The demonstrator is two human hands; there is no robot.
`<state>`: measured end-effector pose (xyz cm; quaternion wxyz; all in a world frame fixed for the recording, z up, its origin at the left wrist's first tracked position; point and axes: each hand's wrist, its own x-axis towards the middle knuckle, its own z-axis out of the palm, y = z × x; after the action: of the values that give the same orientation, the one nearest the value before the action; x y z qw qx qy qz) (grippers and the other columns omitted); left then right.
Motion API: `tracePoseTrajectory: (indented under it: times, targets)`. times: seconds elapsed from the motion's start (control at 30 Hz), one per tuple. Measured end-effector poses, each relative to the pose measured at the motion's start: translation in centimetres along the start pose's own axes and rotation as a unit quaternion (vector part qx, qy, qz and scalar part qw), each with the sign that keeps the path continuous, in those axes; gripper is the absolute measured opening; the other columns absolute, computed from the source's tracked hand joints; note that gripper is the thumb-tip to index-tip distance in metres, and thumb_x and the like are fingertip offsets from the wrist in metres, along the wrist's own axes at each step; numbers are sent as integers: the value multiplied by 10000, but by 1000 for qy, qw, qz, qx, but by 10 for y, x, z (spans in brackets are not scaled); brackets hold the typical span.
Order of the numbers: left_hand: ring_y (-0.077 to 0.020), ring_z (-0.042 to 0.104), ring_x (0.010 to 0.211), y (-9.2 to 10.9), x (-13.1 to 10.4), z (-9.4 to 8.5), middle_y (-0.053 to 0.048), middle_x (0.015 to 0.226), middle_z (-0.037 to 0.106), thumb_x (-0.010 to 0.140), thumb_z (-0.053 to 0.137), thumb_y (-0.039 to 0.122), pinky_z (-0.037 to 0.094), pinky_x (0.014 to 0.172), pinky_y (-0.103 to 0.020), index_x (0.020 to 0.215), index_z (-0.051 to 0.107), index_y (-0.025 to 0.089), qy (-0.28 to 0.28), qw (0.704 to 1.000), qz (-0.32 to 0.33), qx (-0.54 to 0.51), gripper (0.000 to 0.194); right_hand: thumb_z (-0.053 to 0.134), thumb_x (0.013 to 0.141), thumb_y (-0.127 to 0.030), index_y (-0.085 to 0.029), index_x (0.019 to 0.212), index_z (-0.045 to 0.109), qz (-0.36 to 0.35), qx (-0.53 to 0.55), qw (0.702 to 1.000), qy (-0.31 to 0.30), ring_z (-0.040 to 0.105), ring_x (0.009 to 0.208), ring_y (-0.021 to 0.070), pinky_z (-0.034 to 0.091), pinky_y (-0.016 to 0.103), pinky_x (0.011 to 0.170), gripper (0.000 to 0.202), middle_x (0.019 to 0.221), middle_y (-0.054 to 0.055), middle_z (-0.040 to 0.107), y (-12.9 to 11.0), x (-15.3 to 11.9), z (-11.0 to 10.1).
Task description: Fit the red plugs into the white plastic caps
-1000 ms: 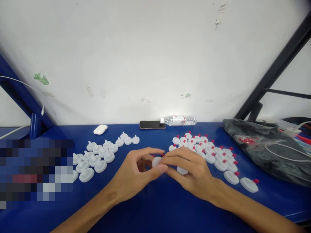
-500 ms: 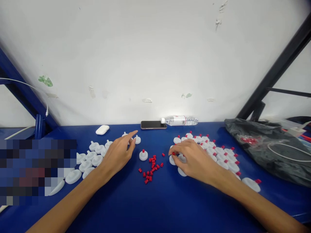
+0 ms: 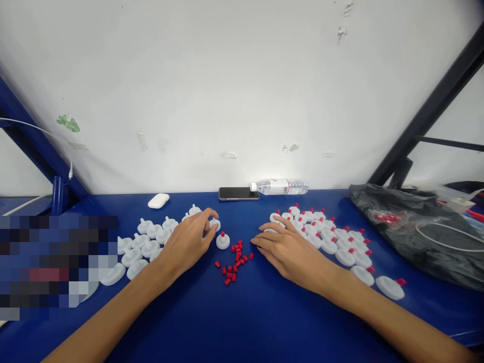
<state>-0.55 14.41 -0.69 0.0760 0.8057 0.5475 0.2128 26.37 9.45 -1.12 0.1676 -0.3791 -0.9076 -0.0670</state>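
Observation:
My left hand (image 3: 191, 237) has its thumb and index finger bent around a white round plastic piece with a short stem (image 3: 215, 223), which shows between the fingertips. Beside it stands a similar white piece with a red cap (image 3: 223, 241) on its stem. Small loose red caps (image 3: 237, 262) lie scattered between my hands. My right hand (image 3: 289, 247) is palm down, fingers stretched and spread, its fingertips low by the table just right of the loose caps. The thumb is hidden, and so is whatever lies under these fingers.
Uncapped white pieces (image 3: 150, 248) stand in rows at the left, red-capped ones (image 3: 345, 256) at the right. At the back lie a phone (image 3: 238, 193), a water bottle (image 3: 280, 187) and a white earbud case (image 3: 158, 200). A dark plastic bag (image 3: 416, 252) lies far right.
My right hand has left a red-capped piece in the right group and moved left, covering a lone red cap. My left finger and thumb have closed around a white piece, which sits slightly nearer.

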Motion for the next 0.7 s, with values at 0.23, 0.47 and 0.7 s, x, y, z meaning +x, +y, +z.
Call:
tracePoseTrajectory:
  times: [0.23, 0.47, 0.7]
  targets:
    - [-192, 705, 905, -5, -2, 13, -33, 1011, 711, 1031, 625, 387, 603, 851, -414, 1288, 640, 175, 8, 1000, -15, 20, 333, 634, 1029, -128, -195, 1053, 784, -3, 15, 1000, 2, 710, 1117, 257, 338, 582, 1215, 166, 961, 43, 810, 1, 1, -2]
    - [-128, 652, 776, -3, -6, 14, -86, 1274, 664, 1011, 642, 381, 577, 686, -313, 1201, 666, 181, 29, 999, -10, 36, 277, 622, 1047, -165, -181, 1005, 758, -4, 35, 999, 11, 727, 1105, 246, 358, 559, 1205, 142, 957, 49, 809, 1, 3, -2]
    - [-241, 746, 917, 3, -7, -1, -69, 1041, 769, 1009, 581, 333, 585, 802, -367, 1190, 663, 171, 134, 990, 48, 7, 257, 632, 1040, -140, -213, 1028, 717, 10, 80, 994, 69, 756, 953, 201, 383, 541, 1181, 113, 996, 16, 811, 2, 2, -3]
